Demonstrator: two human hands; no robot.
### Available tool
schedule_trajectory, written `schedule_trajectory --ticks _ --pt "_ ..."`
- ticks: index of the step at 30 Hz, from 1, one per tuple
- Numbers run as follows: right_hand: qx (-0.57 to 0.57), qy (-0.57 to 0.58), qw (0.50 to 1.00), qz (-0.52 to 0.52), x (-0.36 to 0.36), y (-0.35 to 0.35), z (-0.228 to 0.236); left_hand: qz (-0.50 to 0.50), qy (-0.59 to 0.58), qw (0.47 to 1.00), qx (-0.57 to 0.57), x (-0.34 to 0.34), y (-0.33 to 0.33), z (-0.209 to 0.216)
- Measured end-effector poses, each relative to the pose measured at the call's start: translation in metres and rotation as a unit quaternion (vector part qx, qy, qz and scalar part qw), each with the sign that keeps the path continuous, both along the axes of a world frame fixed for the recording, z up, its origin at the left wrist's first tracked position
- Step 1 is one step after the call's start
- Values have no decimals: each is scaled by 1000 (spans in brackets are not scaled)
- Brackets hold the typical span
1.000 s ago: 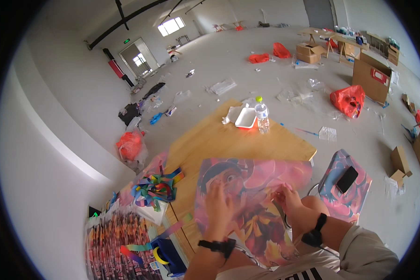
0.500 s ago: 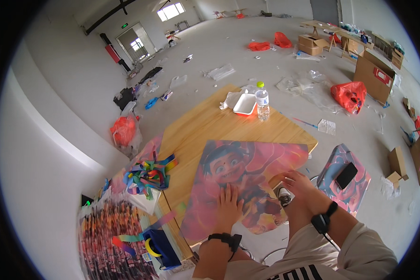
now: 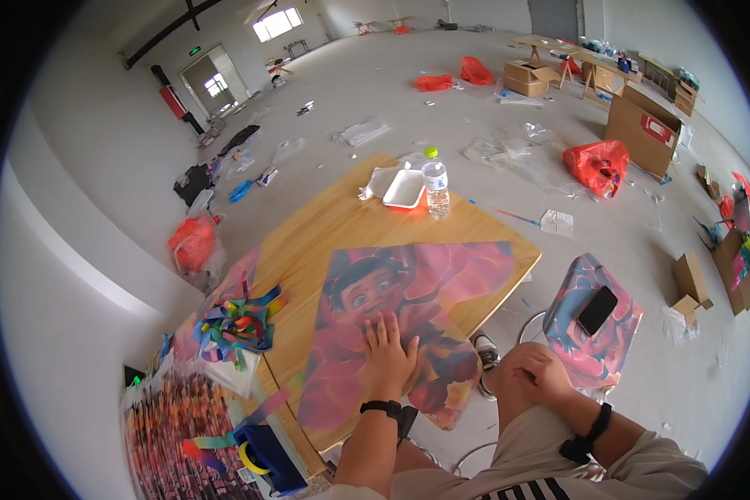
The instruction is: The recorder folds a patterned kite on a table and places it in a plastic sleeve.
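A thin pink and red sheet [image 3: 467,271] printed with a cartoon child lies spread on the wooden table, its lower part reaching the near edge. My left hand [image 3: 389,357] presses flat on it below the printed face, fingers stretched out. My right hand [image 3: 538,371] is off the sheet, resting on my right knee with its fingers curled in; nothing shows in it. To the right of that hand, a dark phone [image 3: 597,311] lies on a stool [image 3: 568,340] covered with similar printed material.
A bunch of rainbow ribbons [image 3: 240,327] lies at the table's left edge, above a blue holder with a yellow ring [image 3: 254,458]. A water bottle [image 3: 436,185] and a white tray [image 3: 404,190] stand at the far side. Cardboard boxes [image 3: 642,133] and plastic litter the floor.
My right hand has left the sheet's right edge and drawn back to my knee, its fingers curling in. My left hand stays on the sheet. The whole view has shifted, so things appear further left.
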State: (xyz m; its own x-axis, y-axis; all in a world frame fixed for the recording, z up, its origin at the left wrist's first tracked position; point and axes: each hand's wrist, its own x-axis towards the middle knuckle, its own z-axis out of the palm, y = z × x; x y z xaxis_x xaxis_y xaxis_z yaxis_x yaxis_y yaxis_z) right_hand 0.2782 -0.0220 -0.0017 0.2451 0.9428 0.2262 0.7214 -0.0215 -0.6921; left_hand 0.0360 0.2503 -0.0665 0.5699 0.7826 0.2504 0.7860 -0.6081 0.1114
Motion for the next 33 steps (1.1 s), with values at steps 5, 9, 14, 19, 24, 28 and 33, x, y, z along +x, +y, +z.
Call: schedule_trajectory --ticks 5,9,14,19,24,28,33 --pt "25 -35 999 -11 2 13 3 24 37 998 -50 12 16 -7" --pt "31 -49 998 -5 6 17 5 31 36 997 -67 14 28 -7" --pt "20 -37 999 -13 5 14 9 39 42 997 -50 16 43 -10" --pt "40 -51 998 -8 7 14 10 26 37 998 -40 15 51 -13" --pt "41 -73 996 -9 10 10 3 -84 33 996 -12 29 10 20" --pt "29 150 987 -60 10 2 8 -315 -106 928 -169 4 -75 74" --pt "170 466 835 -239 76 -17 -61 -264 -107 900 -329 -85 -148 92"
